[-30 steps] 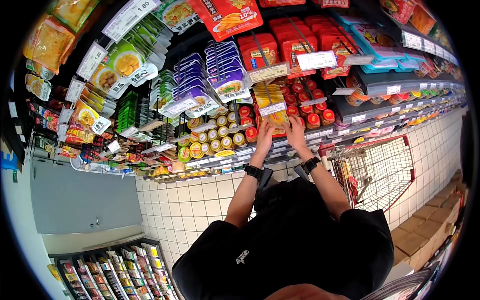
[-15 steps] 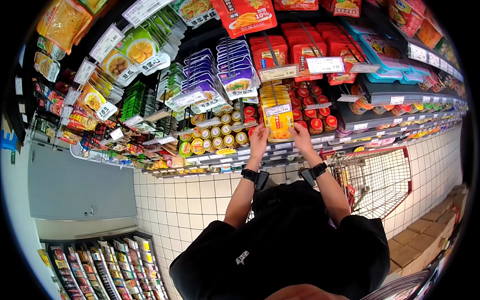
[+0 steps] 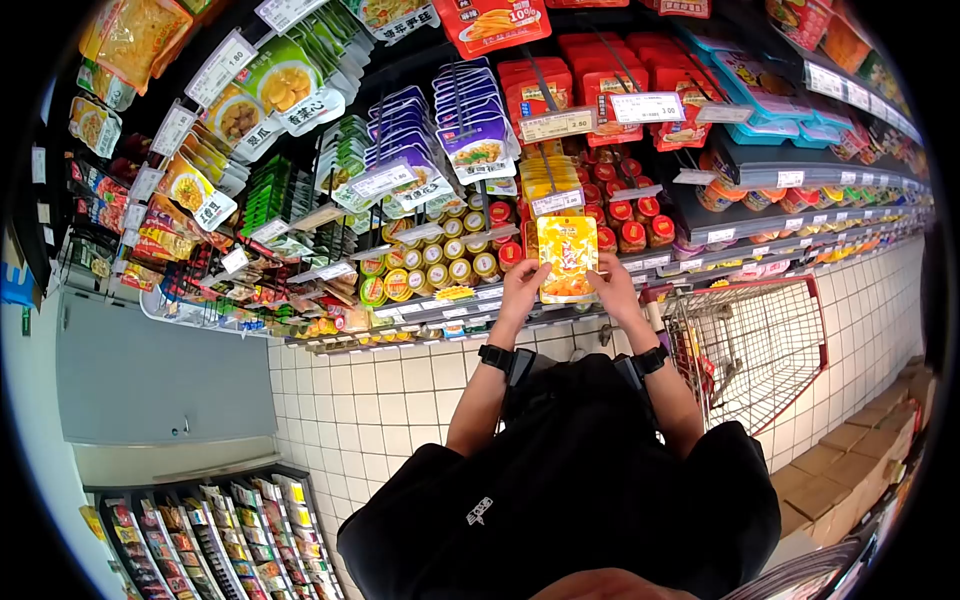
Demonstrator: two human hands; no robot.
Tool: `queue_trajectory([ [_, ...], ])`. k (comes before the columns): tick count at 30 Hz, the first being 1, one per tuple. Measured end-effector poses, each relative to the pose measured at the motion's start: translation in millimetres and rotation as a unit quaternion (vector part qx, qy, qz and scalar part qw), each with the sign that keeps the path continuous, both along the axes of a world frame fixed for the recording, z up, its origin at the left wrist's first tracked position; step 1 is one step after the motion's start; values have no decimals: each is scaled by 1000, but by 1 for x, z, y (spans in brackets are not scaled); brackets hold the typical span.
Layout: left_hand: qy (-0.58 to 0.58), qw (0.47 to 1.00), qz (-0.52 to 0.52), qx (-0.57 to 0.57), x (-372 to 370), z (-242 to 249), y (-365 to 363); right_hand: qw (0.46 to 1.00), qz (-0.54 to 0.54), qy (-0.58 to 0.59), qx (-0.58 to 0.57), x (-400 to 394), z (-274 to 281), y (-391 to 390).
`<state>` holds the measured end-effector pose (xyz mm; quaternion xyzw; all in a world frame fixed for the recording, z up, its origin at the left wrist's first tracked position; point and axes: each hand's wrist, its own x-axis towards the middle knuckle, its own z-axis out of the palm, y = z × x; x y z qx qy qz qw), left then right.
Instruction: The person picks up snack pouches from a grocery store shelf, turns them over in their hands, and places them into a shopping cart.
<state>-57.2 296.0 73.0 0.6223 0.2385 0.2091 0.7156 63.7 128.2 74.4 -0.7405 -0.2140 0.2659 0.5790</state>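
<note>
Between my hands is a yellow food packet (image 3: 567, 250) with a picture printed near its lower end. My left hand (image 3: 523, 284) grips its left edge, thumb on the front. On the opposite edge, my right hand (image 3: 615, 284) is closed in the same way. Just beyond the held packet hang more yellow packets (image 3: 548, 180) on a hook, behind a price tag (image 3: 557, 202). Jars with red lids (image 3: 630, 230) stand to the right of it, and jars with yellow lids (image 3: 435, 275) to the left.
A wire shopping cart (image 3: 745, 345) stands on the tiled floor (image 3: 380, 400) to my right. Purple packets (image 3: 475, 140) and red packets (image 3: 610, 100) hang above on hooks. Brown cartons (image 3: 850, 460) line the lower right. A grey cabinet (image 3: 165, 370) is on the left.
The yellow packet has come away from the hanging row, towards me, and its front now shows clear of the price tag. Both hands have moved slightly nearer my body with it.
</note>
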Motion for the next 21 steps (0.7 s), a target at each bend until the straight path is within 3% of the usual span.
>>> queue_trajectory([
  [3, -6, 999, -24, -32, -6, 6, -9, 994, -63, -66, 52, -23, 6, -2],
  [5, -5, 998, -36, -53, -12, 9, -14, 996, -48, -68, 41, -32, -2, 1],
  [7, -42, 998, -55, -10, -19, 15, -21, 997, -28, -20, 69, -45, 7, 6],
  [8, -35, 996, -80, -33, -25, 18, -24, 992, 0, 87, 91, -53, 14, 0],
  [12, -36, 990, -135, -10, -48, 38, -45, 965, -5, 198, 174, -87, 32, -6],
  [13, -31, 990, -140, -5, -56, 48, -52, 949, -9, 250, 192, -97, 40, -9],
  [15, -35, 989, -143, -1, -67, 42, -59, 897, 25, 350, 268, -103, -1, -13],
  [16, -22, 990, -134, 37, -72, 38, -62, 879, 43, 381, 284, -117, 37, -17],
  [21, 5, 992, -119, 50, -114, 54, -71, 790, 36, 450, 416, -158, 56, -33],
])
